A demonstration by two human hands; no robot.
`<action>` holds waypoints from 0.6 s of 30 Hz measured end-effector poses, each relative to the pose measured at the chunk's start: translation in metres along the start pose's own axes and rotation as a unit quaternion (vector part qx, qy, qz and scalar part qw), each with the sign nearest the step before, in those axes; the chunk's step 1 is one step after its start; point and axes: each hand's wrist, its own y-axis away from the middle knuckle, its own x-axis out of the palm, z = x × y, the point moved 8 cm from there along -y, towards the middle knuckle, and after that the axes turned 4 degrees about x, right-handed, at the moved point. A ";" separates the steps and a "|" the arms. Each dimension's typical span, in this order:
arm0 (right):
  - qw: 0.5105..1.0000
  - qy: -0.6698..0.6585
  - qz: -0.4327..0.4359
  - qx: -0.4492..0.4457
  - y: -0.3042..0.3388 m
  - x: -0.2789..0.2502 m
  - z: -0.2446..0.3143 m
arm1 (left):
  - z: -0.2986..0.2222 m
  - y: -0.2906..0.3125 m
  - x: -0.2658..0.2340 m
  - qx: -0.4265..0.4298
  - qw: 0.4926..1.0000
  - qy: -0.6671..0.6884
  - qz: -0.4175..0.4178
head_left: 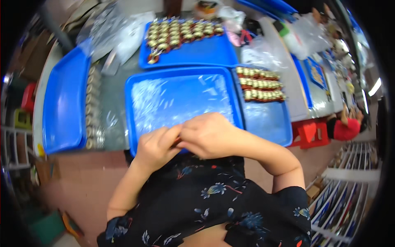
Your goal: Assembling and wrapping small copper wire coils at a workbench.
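My left hand (154, 148) and my right hand (210, 133) meet over the front edge of a blue tray (181, 99). Both have their fingers closed around a small reddish-brown part (177, 141), which they mostly hide. Short, clear plastic strips (146, 99) lie scattered in that tray, thickest on its left side. Behind it, a second blue tray (205, 55) carries rows of small cream-and-copper coils (164, 35). More such coils (261, 84) stand in three rows in a blue tray (267, 121) on the right.
Left on the table stands another blue tray (63, 103), with a row of pale cylindrical rolls (91, 103) beside it. Plastic bags (107, 31) lie at the back left, others (263, 53) at the back right. A person in red (346, 128) is at the far right, near red stools (310, 133).
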 end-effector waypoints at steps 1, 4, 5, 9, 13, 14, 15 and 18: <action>0.999 -0.026 0.015 0.011 0.000 0.003 -0.003 | 0.000 0.000 -0.001 0.008 1.000 0.017 -0.016; 0.984 -0.140 0.088 0.057 0.000 0.010 -0.008 | -0.003 0.005 -0.004 0.000 0.997 0.060 -0.038; 0.976 -0.172 0.113 0.069 -0.001 0.012 -0.011 | -0.003 0.004 -0.004 -0.009 0.997 0.066 -0.035; 0.946 -0.272 0.128 0.125 -0.004 0.020 -0.023 | 0.001 0.005 -0.001 -0.087 0.990 0.101 -0.040; 0.964 -0.175 0.138 0.145 -0.006 0.021 -0.029 | 0.014 0.010 0.014 -0.244 0.958 0.123 0.085; 0.964 -0.174 0.139 0.144 -0.006 0.022 -0.029 | 0.016 0.010 0.017 -0.248 0.957 0.122 0.094; 0.970 -0.150 0.136 0.138 -0.006 0.022 -0.028 | 0.015 0.010 0.017 -0.248 0.957 0.121 0.093; 0.980 -0.099 0.108 0.131 -0.004 0.022 -0.024 | 0.013 0.012 0.022 -0.254 0.956 0.080 0.127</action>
